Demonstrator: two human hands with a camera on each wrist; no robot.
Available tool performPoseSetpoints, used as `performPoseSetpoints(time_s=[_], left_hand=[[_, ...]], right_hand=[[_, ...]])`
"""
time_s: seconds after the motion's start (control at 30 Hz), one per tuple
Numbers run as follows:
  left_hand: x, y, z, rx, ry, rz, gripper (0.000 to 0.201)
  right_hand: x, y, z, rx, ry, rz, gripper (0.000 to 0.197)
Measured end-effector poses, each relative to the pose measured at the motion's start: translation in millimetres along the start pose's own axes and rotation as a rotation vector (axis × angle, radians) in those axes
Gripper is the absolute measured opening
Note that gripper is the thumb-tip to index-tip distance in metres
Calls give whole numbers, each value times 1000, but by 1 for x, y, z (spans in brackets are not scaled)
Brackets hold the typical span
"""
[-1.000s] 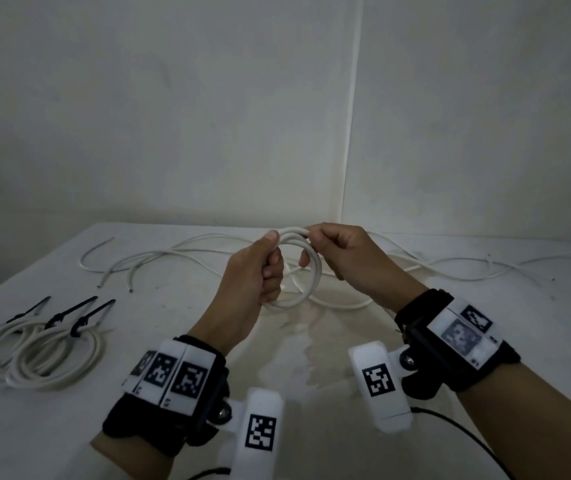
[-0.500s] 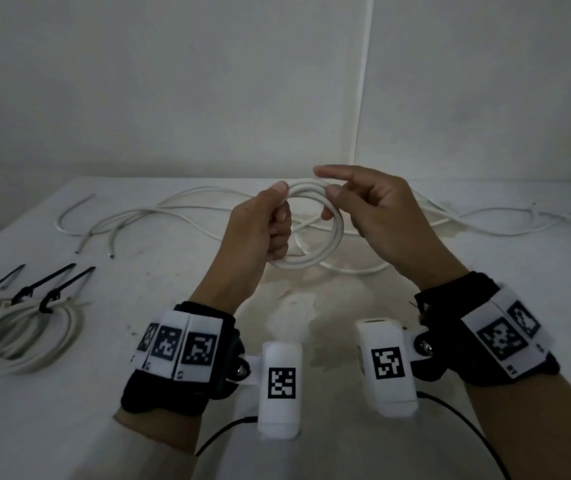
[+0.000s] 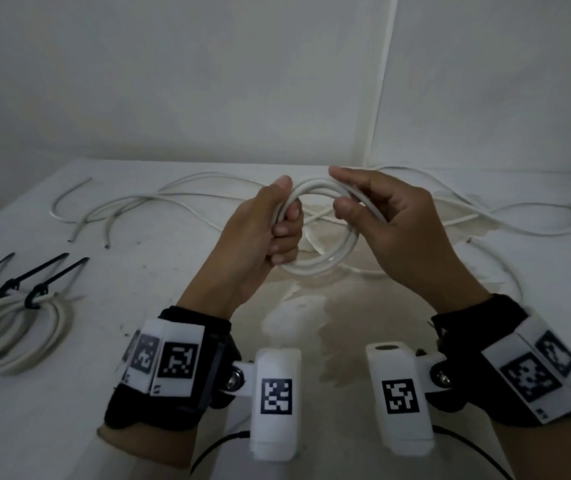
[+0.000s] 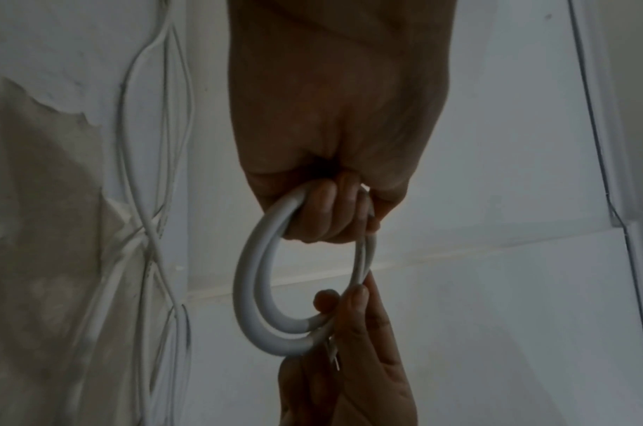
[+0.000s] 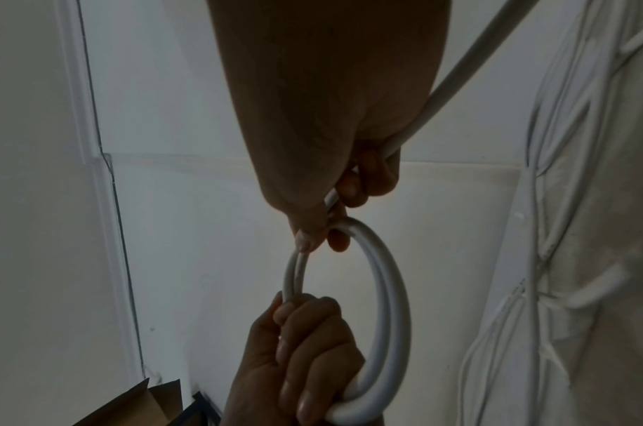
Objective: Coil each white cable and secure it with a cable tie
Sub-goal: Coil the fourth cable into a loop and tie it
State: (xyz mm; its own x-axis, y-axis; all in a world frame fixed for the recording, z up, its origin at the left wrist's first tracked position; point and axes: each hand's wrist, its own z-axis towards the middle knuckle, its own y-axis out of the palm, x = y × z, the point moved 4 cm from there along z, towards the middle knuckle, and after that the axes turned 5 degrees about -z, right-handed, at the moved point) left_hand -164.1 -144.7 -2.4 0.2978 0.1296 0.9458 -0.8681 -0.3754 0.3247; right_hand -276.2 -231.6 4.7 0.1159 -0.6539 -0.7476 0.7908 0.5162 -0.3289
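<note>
A smooth, round-section white cable, wound into a small ring of about two loops, was held above the middle of the white desk. The left hand gripped the ring's left side in a closed fist. The right hand pinched its upper right part between thumb and fingers, the free length trailing right. More loose white cables sprawled at the far side; finished coils with black cable ties lay at left.
</note>
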Motion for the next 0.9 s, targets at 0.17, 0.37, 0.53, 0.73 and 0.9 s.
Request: performPoseSetpoints(time_s=[0.17, 0.37, 0.53, 0.73, 0.9], left_hand=[[-1, 1, 0, -30, -44, 4, 41], [-4, 4, -1, 20, -55, 75, 43], [-3, 8, -1, 17, -47, 81, 44], [-8, 19, -6, -57, -89, 173, 44], [-4, 24, -8, -75, -66, 190, 45]], right_hand=[[2, -3, 0, 26, -43, -63, 30], [5, -12, 2, 75, -65, -122, 18], [2, -16, 4, 10, -60, -120, 15], [-1, -30, 6, 132, -87, -189, 10], [-5, -38, 8, 196, -70, -182, 16]])
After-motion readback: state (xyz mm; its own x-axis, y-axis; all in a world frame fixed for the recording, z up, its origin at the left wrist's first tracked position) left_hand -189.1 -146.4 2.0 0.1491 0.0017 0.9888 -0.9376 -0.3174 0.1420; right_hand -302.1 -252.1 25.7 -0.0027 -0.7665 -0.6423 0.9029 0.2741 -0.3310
